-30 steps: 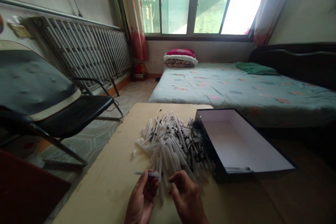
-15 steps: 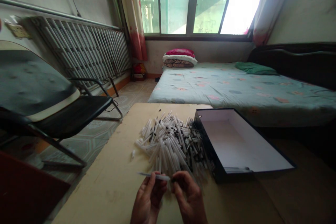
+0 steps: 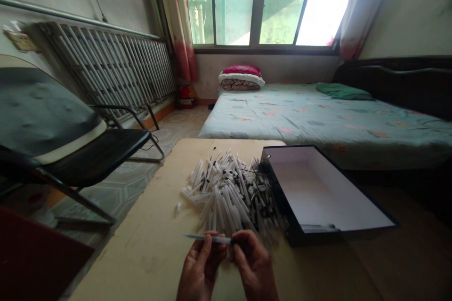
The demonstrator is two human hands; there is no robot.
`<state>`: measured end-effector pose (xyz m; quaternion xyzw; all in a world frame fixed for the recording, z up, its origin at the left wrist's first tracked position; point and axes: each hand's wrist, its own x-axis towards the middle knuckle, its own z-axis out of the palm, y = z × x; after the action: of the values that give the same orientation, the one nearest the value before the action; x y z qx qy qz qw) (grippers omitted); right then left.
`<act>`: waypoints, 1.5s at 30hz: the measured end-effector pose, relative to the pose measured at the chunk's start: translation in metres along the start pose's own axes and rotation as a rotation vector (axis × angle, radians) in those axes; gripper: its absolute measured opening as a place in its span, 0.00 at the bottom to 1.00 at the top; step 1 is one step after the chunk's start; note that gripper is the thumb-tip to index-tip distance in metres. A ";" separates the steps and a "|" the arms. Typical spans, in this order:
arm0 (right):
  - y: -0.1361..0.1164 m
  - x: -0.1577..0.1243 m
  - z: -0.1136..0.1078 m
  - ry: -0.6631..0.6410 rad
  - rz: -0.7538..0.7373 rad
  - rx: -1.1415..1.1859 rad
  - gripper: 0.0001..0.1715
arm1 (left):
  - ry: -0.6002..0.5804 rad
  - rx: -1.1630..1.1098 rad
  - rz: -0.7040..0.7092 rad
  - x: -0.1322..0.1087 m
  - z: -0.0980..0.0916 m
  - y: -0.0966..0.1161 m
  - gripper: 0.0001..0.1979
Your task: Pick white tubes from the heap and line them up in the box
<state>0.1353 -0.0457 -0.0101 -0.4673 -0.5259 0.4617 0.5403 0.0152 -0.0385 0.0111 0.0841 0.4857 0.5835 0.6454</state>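
My left hand (image 3: 200,261) pinches a slim translucent pen (image 3: 221,240) between thumb and fingers, its narrow tip pointing left. At the pen's right end, my right hand (image 3: 254,259) is closed on a small black pen part (image 3: 232,241), which meets the barrel; its exact shape is mostly hidden by the fingers. Just beyond both hands lies a heap of white pen barrels (image 3: 226,202), with black parts (image 3: 263,197) mixed in on its right side. A short clear piece (image 3: 178,207) lies apart, left of the heap.
Right of the heap stands an open black box (image 3: 296,237) with a white inside and a few pens (image 3: 319,228) along its near wall. All this rests on a pale yellow table (image 3: 141,244). Behind is a bed (image 3: 282,117); a black chair (image 3: 116,150) stands left.
The black part in my right hand and the pen's right end have come together, where a small gap showed before. Both hands stay in nearly the same place.
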 end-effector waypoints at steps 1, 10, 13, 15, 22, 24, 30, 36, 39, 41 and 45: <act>-0.001 0.000 0.000 0.000 0.006 0.005 0.08 | -0.008 0.004 0.005 0.000 0.001 0.000 0.06; -0.002 -0.001 -0.004 0.022 0.042 -0.193 0.17 | -0.107 0.044 0.033 0.000 0.001 0.003 0.18; 0.006 0.000 -0.007 0.000 -0.048 -0.397 0.22 | -0.119 0.056 0.017 0.003 -0.001 -0.001 0.18; 0.011 0.000 -0.010 -0.020 -0.086 -0.476 0.23 | -0.115 0.058 0.010 0.005 -0.002 -0.003 0.19; 0.008 -0.001 -0.010 -0.139 -0.036 -0.390 0.15 | -0.084 0.060 0.025 0.005 -0.002 -0.004 0.19; 0.007 -0.001 -0.009 -0.123 -0.026 -0.393 0.18 | -0.096 0.068 0.022 0.004 -0.002 -0.004 0.19; 0.006 -0.001 -0.007 -0.040 -0.024 -0.434 0.22 | -0.101 0.066 0.008 0.002 0.001 -0.001 0.19; 0.007 -0.001 -0.005 -0.036 -0.052 -0.413 0.22 | -0.099 0.061 0.010 0.002 0.000 -0.001 0.18; 0.007 -0.002 -0.005 -0.060 0.023 -0.397 0.26 | -0.120 0.062 -0.001 0.002 -0.001 -0.002 0.18; 0.006 -0.002 -0.005 -0.065 0.021 -0.396 0.25 | -0.119 0.063 0.004 0.002 -0.001 -0.002 0.18; 0.005 -0.001 -0.005 -0.060 -0.021 -0.367 0.20 | -0.108 0.066 0.017 0.003 0.000 -0.001 0.18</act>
<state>0.1404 -0.0464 -0.0148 -0.5384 -0.6221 0.3660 0.4349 0.0155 -0.0369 0.0087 0.1411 0.4683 0.5673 0.6626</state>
